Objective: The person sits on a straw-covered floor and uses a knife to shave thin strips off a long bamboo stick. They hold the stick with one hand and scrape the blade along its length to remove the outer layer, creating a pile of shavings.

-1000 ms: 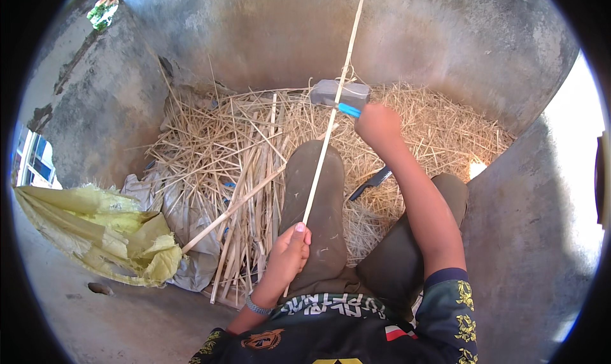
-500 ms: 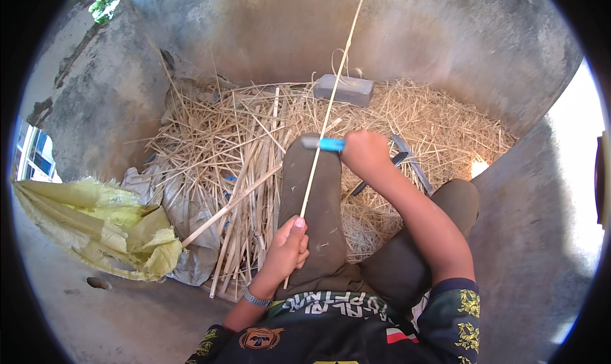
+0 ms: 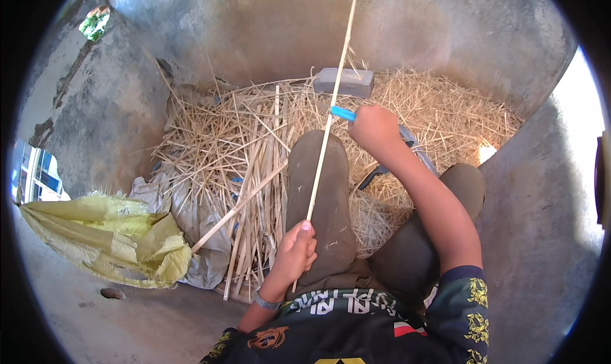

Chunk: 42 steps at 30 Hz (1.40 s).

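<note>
A long, thin, pale strip, apparently bamboo, slants up and away from my lap past my raised knee. My left hand is closed round its lower part, the thumb lying along it. Farther up, my right hand grips a blue-handled knife held across the strip. The knife's blade hardly shows here. Fine curled shavings hang from the strip above the knife.
Many split strips lie left of my knee, with fine shavings heaped to the right. A grey block rests at the back. A curved grey tool lies beyond my right forearm. A yellow sack is at left; concrete walls surround everything.
My right hand has slid the knife farther up the strip, away from my body. My left hand keeps its grip on the lower part. The whole view has shifted slightly.
</note>
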Each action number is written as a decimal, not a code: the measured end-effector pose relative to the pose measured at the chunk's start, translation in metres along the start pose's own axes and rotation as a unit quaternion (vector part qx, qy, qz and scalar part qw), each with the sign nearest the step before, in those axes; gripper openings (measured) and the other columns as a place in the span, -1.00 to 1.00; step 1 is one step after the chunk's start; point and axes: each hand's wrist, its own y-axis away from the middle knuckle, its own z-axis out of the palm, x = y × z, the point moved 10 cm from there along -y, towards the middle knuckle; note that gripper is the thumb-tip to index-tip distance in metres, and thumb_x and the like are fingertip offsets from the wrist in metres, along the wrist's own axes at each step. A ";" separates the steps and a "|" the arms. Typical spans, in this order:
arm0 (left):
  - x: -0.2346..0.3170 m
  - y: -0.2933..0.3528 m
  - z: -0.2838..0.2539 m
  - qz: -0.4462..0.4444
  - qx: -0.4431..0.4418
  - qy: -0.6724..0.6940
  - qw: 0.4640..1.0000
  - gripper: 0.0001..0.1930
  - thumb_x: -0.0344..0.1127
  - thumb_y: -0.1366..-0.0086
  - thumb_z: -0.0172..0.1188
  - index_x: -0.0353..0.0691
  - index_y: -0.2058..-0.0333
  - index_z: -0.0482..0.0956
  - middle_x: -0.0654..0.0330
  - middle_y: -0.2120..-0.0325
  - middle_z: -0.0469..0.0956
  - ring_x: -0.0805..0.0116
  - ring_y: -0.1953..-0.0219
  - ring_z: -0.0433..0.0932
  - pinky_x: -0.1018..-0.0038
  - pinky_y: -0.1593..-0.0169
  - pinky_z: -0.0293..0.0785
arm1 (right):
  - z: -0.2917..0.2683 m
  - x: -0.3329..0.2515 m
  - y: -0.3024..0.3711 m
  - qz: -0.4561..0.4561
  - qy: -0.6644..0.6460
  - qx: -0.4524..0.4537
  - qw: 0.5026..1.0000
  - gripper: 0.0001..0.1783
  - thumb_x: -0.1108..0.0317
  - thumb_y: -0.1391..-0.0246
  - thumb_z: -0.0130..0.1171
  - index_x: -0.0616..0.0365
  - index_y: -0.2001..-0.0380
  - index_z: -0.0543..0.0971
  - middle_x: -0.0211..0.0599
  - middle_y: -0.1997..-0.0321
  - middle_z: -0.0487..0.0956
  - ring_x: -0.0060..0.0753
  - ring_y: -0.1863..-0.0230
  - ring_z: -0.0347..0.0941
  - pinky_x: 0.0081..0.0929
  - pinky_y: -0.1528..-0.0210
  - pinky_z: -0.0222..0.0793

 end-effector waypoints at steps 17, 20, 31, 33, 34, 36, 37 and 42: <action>-0.001 0.003 0.007 0.067 0.017 -0.099 0.993 -0.58 0.07 -0.56 -0.21 -0.10 0.39 0.24 0.43 0.74 0.06 0.66 0.78 0.01 0.61 0.71 -0.04 | -0.023 0.088 -0.038 0.156 -0.030 0.034 0.987 -0.77 0.34 -0.04 0.16 0.23 0.29 0.68 -0.01 0.28 0.68 0.06 0.24 0.66 -0.12 0.21 0.57; -0.001 0.004 0.011 0.049 -0.008 -0.087 0.995 -0.57 0.08 -0.56 -0.22 -0.10 0.40 0.23 0.42 0.73 0.06 0.66 0.77 0.00 0.60 0.70 -0.04 | -0.028 0.100 -0.041 0.197 -0.066 0.052 0.977 -0.75 0.32 -0.06 0.18 0.21 0.24 0.68 -0.01 0.23 0.68 0.04 0.20 0.66 -0.12 0.17 0.57; -0.006 0.000 0.000 0.013 -0.010 0.020 1.000 -0.57 0.10 -0.56 -0.23 -0.06 0.42 0.21 0.42 0.72 0.01 0.66 0.78 -0.09 0.60 0.73 -0.18 | -0.002 -0.010 0.028 -0.038 0.027 -0.036 0.998 -0.83 0.35 0.01 0.16 0.14 0.46 0.70 -0.09 0.44 0.68 -0.04 0.35 0.67 -0.15 0.27 0.58; -0.008 -0.002 -0.002 0.006 -0.011 0.040 0.999 -0.57 0.10 -0.56 -0.23 -0.06 0.42 0.21 0.42 0.73 0.01 0.66 0.79 -0.10 0.61 0.74 -0.18 | -0.001 -0.020 0.035 -0.078 0.049 -0.035 0.995 -0.84 0.35 0.03 0.16 0.14 0.51 0.69 -0.11 0.47 0.67 -0.06 0.39 0.67 -0.17 0.32 0.57; -0.006 -0.003 0.000 0.009 -0.020 0.045 0.999 -0.56 0.11 -0.56 -0.23 -0.06 0.42 0.21 0.42 0.73 0.00 0.66 0.79 -0.11 0.61 0.75 -0.16 | 0.001 -0.021 0.035 -0.082 0.056 -0.032 0.995 -0.84 0.35 0.03 0.16 0.15 0.52 0.69 -0.11 0.48 0.67 -0.06 0.40 0.67 -0.18 0.34 0.57; -0.005 -0.002 0.004 0.007 -0.010 0.025 1.000 -0.56 0.12 -0.55 -0.23 -0.07 0.41 0.21 0.41 0.74 0.01 0.65 0.80 -0.10 0.60 0.75 -0.15 | 0.008 -0.019 0.034 -0.084 0.059 -0.021 0.995 -0.83 0.35 0.03 0.16 0.15 0.54 0.68 -0.11 0.49 0.66 -0.06 0.43 0.66 -0.19 0.37 0.56; -0.003 -0.002 0.006 0.007 -0.004 0.015 1.000 -0.55 0.13 -0.55 -0.23 -0.08 0.41 0.22 0.41 0.74 0.01 0.65 0.80 -0.09 0.60 0.75 -0.15 | 0.011 -0.014 0.026 -0.081 0.055 -0.010 0.995 -0.83 0.35 0.02 0.16 0.15 0.55 0.68 -0.11 0.49 0.66 -0.06 0.44 0.66 -0.19 0.38 0.56; 0.001 -0.003 0.010 0.014 0.013 -0.038 0.999 -0.54 0.15 -0.54 -0.22 -0.11 0.38 0.24 0.42 0.76 0.03 0.65 0.82 -0.05 0.58 0.75 -0.11 | 0.003 -0.006 0.009 -0.065 0.059 0.020 0.996 -0.82 0.35 -0.01 0.14 0.14 0.53 0.69 -0.11 0.51 0.66 -0.05 0.46 0.65 -0.18 0.39 0.55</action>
